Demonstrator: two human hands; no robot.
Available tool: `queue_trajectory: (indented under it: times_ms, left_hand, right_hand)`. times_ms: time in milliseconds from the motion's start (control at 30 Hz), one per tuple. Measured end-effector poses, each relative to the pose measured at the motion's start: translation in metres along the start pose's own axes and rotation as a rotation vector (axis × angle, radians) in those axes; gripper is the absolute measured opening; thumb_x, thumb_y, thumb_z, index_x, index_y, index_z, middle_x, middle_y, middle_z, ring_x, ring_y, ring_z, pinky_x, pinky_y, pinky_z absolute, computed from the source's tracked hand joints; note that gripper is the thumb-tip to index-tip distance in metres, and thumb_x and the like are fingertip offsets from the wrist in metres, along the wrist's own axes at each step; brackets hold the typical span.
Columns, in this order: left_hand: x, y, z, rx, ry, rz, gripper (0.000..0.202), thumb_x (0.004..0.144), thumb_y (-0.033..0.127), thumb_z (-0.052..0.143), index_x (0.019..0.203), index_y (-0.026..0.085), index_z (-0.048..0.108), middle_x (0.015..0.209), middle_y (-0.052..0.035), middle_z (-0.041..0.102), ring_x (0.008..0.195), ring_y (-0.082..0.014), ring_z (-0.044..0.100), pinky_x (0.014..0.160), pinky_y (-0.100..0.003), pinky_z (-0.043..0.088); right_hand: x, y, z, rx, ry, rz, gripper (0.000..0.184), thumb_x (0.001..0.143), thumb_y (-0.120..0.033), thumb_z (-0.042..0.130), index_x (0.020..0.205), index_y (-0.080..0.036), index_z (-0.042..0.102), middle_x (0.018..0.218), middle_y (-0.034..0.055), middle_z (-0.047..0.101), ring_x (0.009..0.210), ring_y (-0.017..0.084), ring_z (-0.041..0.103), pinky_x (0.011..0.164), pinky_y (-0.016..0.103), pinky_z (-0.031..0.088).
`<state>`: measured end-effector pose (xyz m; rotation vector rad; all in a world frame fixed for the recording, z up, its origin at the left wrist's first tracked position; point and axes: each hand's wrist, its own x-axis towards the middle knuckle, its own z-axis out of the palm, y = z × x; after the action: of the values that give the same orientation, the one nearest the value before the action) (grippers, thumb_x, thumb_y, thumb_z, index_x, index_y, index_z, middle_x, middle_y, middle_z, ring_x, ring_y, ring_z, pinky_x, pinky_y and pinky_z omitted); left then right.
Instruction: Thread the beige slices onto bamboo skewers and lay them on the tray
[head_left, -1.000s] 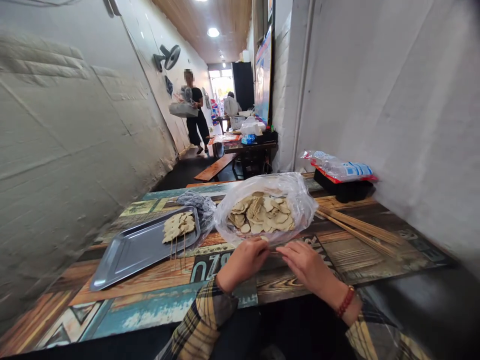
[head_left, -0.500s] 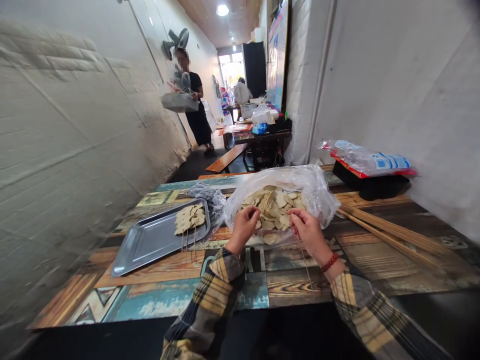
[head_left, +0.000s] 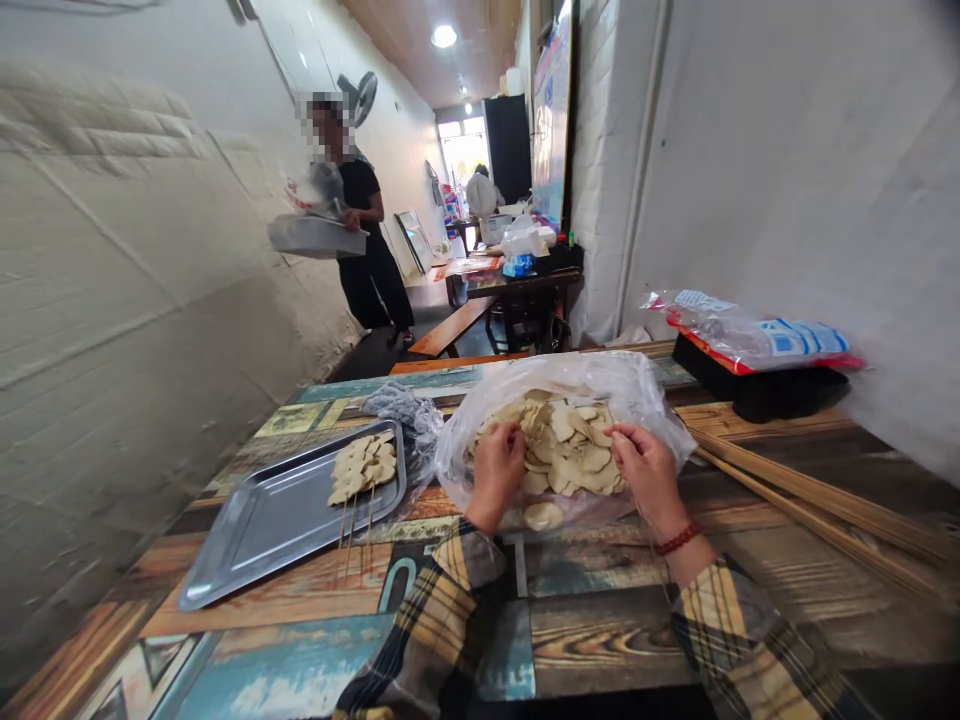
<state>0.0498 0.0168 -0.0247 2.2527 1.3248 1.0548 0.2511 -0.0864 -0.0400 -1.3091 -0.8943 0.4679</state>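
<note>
A clear plastic bag (head_left: 637, 395) lies open on the table and holds a heap of pale flat round slices (head_left: 570, 450). Both my hands reach into its mouth. My left hand (head_left: 496, 468) is curled, its fingertips down among the slices at the heap's left side. My right hand (head_left: 646, 468), with a red bead bracelet at the wrist, is pinched closed at the heap's right side. What either hand grips is hidden by the fingers. To the left stands a grey metal tray (head_left: 262, 525) with a few finished skewers of slices (head_left: 364, 465) at its far end.
A bundle of long bamboo skewers (head_left: 817, 500) lies on the table at the right, with a black box (head_left: 757, 392) and a plastic packet (head_left: 750, 338) behind it. A crumpled grey bag (head_left: 405, 405) sits past the tray. A person carrying a tray (head_left: 356, 240) walks along the aisle.
My hands moved from the table's near edge up into the bag. The thin skewer seen in my right hand half a second ago no longer shows. The person in the aisle came closer.
</note>
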Motion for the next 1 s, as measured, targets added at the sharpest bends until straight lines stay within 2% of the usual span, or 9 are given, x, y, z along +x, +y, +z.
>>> queue_trajectory:
  times_ms: [67, 133, 367, 467, 567, 733, 833, 900, 1000]
  left_hand:
    - [0.004, -0.008, -0.003, 0.064, 0.097, -0.034, 0.021, 0.091, 0.018, 0.055, 0.106, 0.02, 0.07, 0.101, -0.0084, 0.068, 0.095, -0.0224, 0.063, 0.086, -0.034, 0.048]
    - [0.007, -0.013, -0.007, 0.155, 0.126, -0.05, 0.027, 0.089, 0.019, 0.057, 0.114, 0.021, 0.069, 0.108, -0.0102, 0.067, 0.104, -0.0249, 0.061, 0.093, -0.037, 0.047]
    - [0.01, -0.012, -0.009, 0.376, -0.034, -0.003, 0.044, 0.086, 0.032, 0.068, 0.129, 0.023, 0.062, 0.135, -0.0114, 0.062, 0.124, -0.0305, 0.054, 0.103, -0.042, 0.041]
    - [0.017, -0.017, -0.007, 0.393, -0.093, -0.009, 0.045, 0.088, 0.038, 0.067, 0.131, 0.023, 0.061, 0.136, -0.0113, 0.063, 0.125, -0.0313, 0.055, 0.1, -0.042, 0.042]
    - [0.024, -0.024, -0.008, 0.378, -0.133, -0.019, 0.043, 0.091, 0.036, 0.064, 0.131, 0.023, 0.061, 0.132, -0.0103, 0.066, 0.121, -0.0298, 0.058, 0.097, -0.041, 0.043]
    - [0.021, -0.016, -0.012, 0.391, -0.066, 0.021, 0.034, 0.093, 0.029, 0.061, 0.127, 0.024, 0.063, 0.133, -0.0089, 0.064, 0.123, -0.0271, 0.055, 0.099, -0.038, 0.041]
    - [0.016, 0.0, -0.009, 0.451, -0.01, 0.068, 0.02, 0.091, 0.033, 0.063, 0.107, 0.024, 0.07, 0.123, -0.0082, 0.065, 0.116, -0.0277, 0.054, 0.096, -0.039, 0.041]
    - [0.014, 0.008, -0.005, 0.478, -0.025, 0.072, 0.016, 0.09, 0.037, 0.065, 0.095, 0.023, 0.071, 0.111, -0.008, 0.066, 0.109, -0.0275, 0.054, 0.092, -0.039, 0.041]
    - [0.013, 0.014, 0.001, 0.509, -0.06, 0.053, 0.02, 0.088, 0.042, 0.068, 0.091, 0.022, 0.071, 0.106, -0.009, 0.065, 0.108, -0.0281, 0.052, 0.091, -0.04, 0.04]
  right_hand:
    - [-0.001, 0.002, 0.002, -0.002, 0.004, 0.012, 0.036, 0.084, -0.052, 0.06, 0.088, -0.018, 0.071, 0.052, -0.0056, 0.049, 0.047, 0.012, 0.039, 0.045, 0.026, 0.029]
    - [-0.001, 0.004, 0.005, -0.004, 0.005, 0.02, 0.037, 0.083, -0.053, 0.06, 0.087, -0.018, 0.072, 0.052, -0.0051, 0.05, 0.048, 0.013, 0.041, 0.046, 0.026, 0.031]
    - [-0.002, 0.002, 0.007, -0.042, 0.0, 0.02, 0.035, 0.082, -0.05, 0.06, 0.085, -0.018, 0.073, 0.052, -0.004, 0.053, 0.05, 0.014, 0.044, 0.048, 0.026, 0.033]
    - [-0.002, 0.001, 0.008, -0.064, 0.0, 0.017, 0.032, 0.081, -0.047, 0.06, 0.084, -0.018, 0.074, 0.051, -0.0044, 0.052, 0.049, 0.014, 0.045, 0.048, 0.026, 0.033]
    - [-0.001, 0.001, 0.009, -0.079, 0.0, 0.02, 0.032, 0.081, -0.046, 0.059, 0.083, -0.018, 0.074, 0.05, -0.0047, 0.051, 0.049, 0.014, 0.044, 0.048, 0.026, 0.032]
    - [-0.002, 0.002, 0.01, -0.08, -0.025, 0.035, 0.033, 0.083, -0.045, 0.057, 0.086, -0.017, 0.074, 0.052, -0.0052, 0.05, 0.048, 0.013, 0.041, 0.047, 0.026, 0.031]
    - [-0.003, 0.003, 0.01, -0.08, -0.042, 0.041, 0.032, 0.083, -0.044, 0.058, 0.088, -0.017, 0.074, 0.053, -0.0052, 0.049, 0.048, 0.013, 0.04, 0.046, 0.025, 0.03]
    - [-0.003, 0.002, 0.01, -0.084, -0.044, 0.041, 0.032, 0.082, -0.044, 0.058, 0.087, -0.017, 0.075, 0.053, -0.0048, 0.05, 0.048, 0.013, 0.04, 0.046, 0.025, 0.03]
    - [-0.003, 0.0, 0.011, -0.085, -0.041, 0.036, 0.033, 0.082, -0.044, 0.058, 0.087, -0.016, 0.075, 0.054, -0.0042, 0.051, 0.048, 0.013, 0.04, 0.047, 0.026, 0.031]
